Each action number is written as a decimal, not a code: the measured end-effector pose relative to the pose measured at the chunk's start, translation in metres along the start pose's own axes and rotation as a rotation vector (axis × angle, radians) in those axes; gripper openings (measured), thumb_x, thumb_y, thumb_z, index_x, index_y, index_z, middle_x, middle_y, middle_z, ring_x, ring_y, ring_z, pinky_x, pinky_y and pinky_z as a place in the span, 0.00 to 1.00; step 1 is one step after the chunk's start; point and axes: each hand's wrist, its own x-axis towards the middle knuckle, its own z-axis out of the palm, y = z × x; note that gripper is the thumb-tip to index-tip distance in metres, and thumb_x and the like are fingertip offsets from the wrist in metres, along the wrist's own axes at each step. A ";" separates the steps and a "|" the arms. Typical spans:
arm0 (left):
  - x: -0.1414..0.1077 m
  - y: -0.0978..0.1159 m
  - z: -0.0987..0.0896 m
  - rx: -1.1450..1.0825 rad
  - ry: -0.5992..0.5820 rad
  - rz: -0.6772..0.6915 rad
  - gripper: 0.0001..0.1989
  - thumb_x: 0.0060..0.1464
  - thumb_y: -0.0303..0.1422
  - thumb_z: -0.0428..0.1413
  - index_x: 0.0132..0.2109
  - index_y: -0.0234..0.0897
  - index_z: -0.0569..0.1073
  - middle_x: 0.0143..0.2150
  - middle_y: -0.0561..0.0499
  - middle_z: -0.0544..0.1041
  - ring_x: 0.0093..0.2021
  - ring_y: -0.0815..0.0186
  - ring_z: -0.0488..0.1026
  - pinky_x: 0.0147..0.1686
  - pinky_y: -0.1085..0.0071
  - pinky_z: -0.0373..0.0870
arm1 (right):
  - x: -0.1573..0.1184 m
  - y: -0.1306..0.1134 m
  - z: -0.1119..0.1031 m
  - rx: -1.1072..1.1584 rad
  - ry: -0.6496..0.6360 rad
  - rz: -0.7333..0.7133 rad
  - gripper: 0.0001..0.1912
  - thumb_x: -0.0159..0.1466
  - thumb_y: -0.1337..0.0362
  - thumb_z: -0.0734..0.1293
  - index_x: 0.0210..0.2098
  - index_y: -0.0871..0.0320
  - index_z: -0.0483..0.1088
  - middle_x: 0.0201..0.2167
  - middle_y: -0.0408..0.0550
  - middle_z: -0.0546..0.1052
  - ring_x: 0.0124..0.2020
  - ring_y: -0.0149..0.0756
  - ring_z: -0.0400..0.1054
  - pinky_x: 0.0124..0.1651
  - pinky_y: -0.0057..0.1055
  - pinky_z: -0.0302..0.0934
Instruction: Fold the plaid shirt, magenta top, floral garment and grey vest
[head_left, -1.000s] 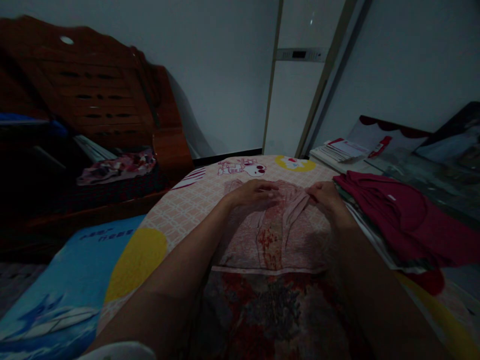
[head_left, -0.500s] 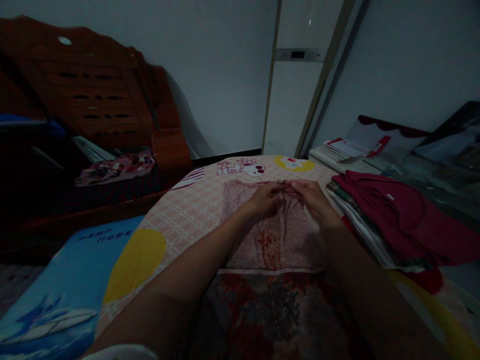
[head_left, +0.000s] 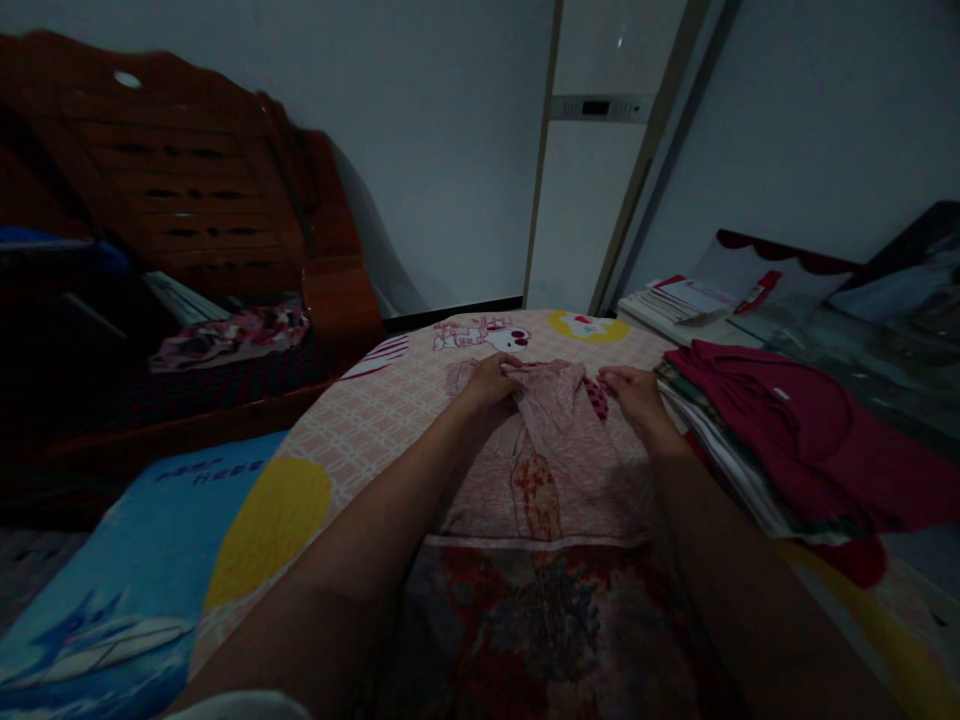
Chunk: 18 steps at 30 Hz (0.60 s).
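Observation:
A pinkish garment (head_left: 592, 480) with a reddish-brown print lies on the patterned round cover, its near edge a pale band. My left hand (head_left: 491, 380) pinches the garment's far edge on the left, where the cloth bunches into folds. To the right, my right hand (head_left: 630, 390) has its thumb and fingertips pressed together beside the far right edge, close to a strip of dark pink dotted cloth; whether it grips any fabric is too small to tell.
Folded clothes with a crimson one (head_left: 810, 420) on top lie at the right, by a glass surface with papers (head_left: 690, 298). A wooden bench (head_left: 187, 190) stands left, above a blue printed box (head_left: 150, 560). A tall white cabinet unit (head_left: 581, 200) stands behind.
My hands, which were together at the middle of the garment's far edge, have moved apart. The left hand drew cloth leftward, and the folds there have shifted.

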 end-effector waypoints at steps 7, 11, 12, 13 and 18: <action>-0.004 0.000 -0.024 0.106 -0.334 -0.052 0.12 0.39 0.23 0.63 0.35 0.35 0.74 0.20 0.57 0.71 0.19 0.72 0.69 0.21 0.77 0.69 | -0.009 0.001 0.006 -0.225 -0.217 -0.146 0.17 0.60 0.63 0.62 0.43 0.58 0.79 0.39 0.48 0.82 0.41 0.39 0.76 0.47 0.36 0.68; -0.003 -0.003 -0.027 0.102 -0.314 -0.069 0.09 0.40 0.25 0.64 0.23 0.34 0.70 0.17 0.56 0.70 0.17 0.72 0.68 0.19 0.77 0.67 | -0.007 0.007 0.014 -0.391 -0.250 -0.320 0.19 0.60 0.66 0.61 0.47 0.59 0.77 0.49 0.51 0.79 0.52 0.42 0.72 0.58 0.40 0.62; -0.003 -0.002 -0.028 0.106 -0.323 -0.087 0.11 0.40 0.25 0.64 0.21 0.34 0.69 0.16 0.56 0.69 0.16 0.72 0.67 0.19 0.77 0.67 | -0.006 0.009 0.016 -0.421 -0.252 -0.351 0.20 0.60 0.67 0.61 0.48 0.60 0.77 0.51 0.52 0.78 0.54 0.42 0.71 0.59 0.40 0.60; -0.004 -0.001 -0.029 0.115 -0.339 -0.107 0.12 0.41 0.25 0.64 0.20 0.34 0.68 0.15 0.56 0.68 0.16 0.71 0.67 0.18 0.76 0.66 | -0.004 0.011 0.018 -0.445 -0.255 -0.370 0.20 0.61 0.66 0.61 0.49 0.60 0.76 0.53 0.53 0.77 0.55 0.43 0.70 0.60 0.41 0.60; -0.006 0.002 -0.035 0.165 -0.401 -0.167 0.13 0.46 0.26 0.63 0.20 0.34 0.67 0.15 0.56 0.69 0.17 0.73 0.68 0.20 0.78 0.66 | 0.004 0.022 0.026 -0.587 -0.313 -0.438 0.21 0.63 0.65 0.59 0.53 0.58 0.74 0.57 0.53 0.74 0.58 0.44 0.67 0.63 0.44 0.56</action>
